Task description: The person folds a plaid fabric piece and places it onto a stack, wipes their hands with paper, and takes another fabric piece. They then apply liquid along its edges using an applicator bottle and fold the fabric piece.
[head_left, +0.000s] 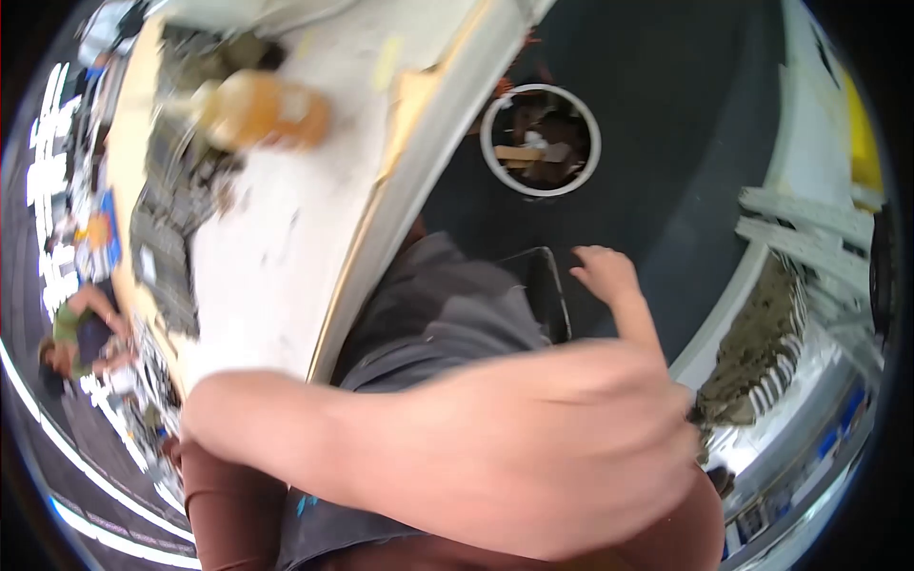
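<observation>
My left hand [590,447] is large and blurred, close to the camera. Its forearm crosses in front of me from the left, the back of the hand faces me, and its fingers are smeared and mostly hidden at the right end. Beyond it, my right hand [609,271] hangs over the dark floor with thumb and fingers apart, holding nothing visible. Beside the right hand is a dark open container [562,309], partly covered by my grey apron [447,309]. A squeeze bottle of orange liquid [267,111] is over the white worktop [257,257] at upper left.
A white-rimmed round bin [592,143] with scraps inside stands on the dark floor [666,124]. Dark grey-green material [167,252] lines the worktop's far side. A white rack [809,233] and a brownish textured piece [752,343] are at right. Another person [71,328] works at far left.
</observation>
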Demonstrator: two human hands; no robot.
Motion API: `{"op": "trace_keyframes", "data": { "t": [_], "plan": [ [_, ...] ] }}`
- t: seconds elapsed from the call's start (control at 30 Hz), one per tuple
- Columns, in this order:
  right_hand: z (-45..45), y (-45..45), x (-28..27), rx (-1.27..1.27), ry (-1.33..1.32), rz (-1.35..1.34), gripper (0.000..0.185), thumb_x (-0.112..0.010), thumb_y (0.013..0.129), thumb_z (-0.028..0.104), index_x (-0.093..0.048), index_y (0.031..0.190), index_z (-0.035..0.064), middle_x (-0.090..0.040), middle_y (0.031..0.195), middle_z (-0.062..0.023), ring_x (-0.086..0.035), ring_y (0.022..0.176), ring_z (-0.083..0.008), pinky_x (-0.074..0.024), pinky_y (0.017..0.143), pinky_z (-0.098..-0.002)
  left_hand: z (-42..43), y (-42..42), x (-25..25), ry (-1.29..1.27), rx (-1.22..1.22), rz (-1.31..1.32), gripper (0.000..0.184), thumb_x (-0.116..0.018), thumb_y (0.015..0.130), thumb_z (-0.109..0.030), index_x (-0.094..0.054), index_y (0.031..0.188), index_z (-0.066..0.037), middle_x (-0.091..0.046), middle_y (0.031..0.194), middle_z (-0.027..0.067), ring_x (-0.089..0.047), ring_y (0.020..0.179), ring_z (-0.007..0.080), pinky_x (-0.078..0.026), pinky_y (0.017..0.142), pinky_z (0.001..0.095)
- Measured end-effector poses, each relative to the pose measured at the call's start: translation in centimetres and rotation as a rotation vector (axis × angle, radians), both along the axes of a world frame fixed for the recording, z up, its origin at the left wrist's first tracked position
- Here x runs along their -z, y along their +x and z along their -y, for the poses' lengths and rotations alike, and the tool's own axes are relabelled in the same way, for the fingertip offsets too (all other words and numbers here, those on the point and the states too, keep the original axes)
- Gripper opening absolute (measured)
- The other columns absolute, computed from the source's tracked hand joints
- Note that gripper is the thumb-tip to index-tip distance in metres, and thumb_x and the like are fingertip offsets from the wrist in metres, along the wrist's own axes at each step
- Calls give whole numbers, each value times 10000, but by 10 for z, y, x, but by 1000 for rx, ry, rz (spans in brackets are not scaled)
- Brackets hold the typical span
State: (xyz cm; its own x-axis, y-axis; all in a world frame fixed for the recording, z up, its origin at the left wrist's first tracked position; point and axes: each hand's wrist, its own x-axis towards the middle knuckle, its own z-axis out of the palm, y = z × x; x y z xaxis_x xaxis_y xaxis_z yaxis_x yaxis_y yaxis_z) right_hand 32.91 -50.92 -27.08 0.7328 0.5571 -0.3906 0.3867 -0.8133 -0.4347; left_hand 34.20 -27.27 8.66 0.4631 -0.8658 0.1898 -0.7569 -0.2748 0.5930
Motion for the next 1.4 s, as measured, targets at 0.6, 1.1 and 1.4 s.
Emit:
{"op": "trace_keyframes", "data": {
  "t": [0.6, 1.1, 1.4],
  "plan": [
    [-11, 22, -82, -98, -74, 33, 510, -766, 822, 320, -624, 1286, 161, -693, 1117, -91, -658, 1065, -287, -522, 882, -437, -40, -65, -48, -275, -77, 95, 191, -540, 973, -142, -641, 1110, -57, -675, 1202, 28, -677, 1031, 121, -511, 955, 362],
    [-125, 7, -250, 79, 1066, 272, 576, -494, 1045, 396, -461, 1440, -22, -537, 1428, -209, -577, 1215, -323, -467, 1009, -404, -68, -81, 85, 596, -861, 170, 717, -665, 894, -239, -363, 1527, -90, -520, 1467, 102, -481, 1369, 275, -355, 1143, 462],
    [-184, -10, -267, -218, 987, 401, 889, -324, 955, 729, -301, 1575, 92, -335, 1580, -211, -353, 1434, -387, -261, 1143, -517, -85, -77, 103, 421, -812, 72, 633, -659, 862, -206, -464, 1455, -102, -515, 1450, 141, -473, 1359, 311, -379, 1118, 454]
  ]
}}
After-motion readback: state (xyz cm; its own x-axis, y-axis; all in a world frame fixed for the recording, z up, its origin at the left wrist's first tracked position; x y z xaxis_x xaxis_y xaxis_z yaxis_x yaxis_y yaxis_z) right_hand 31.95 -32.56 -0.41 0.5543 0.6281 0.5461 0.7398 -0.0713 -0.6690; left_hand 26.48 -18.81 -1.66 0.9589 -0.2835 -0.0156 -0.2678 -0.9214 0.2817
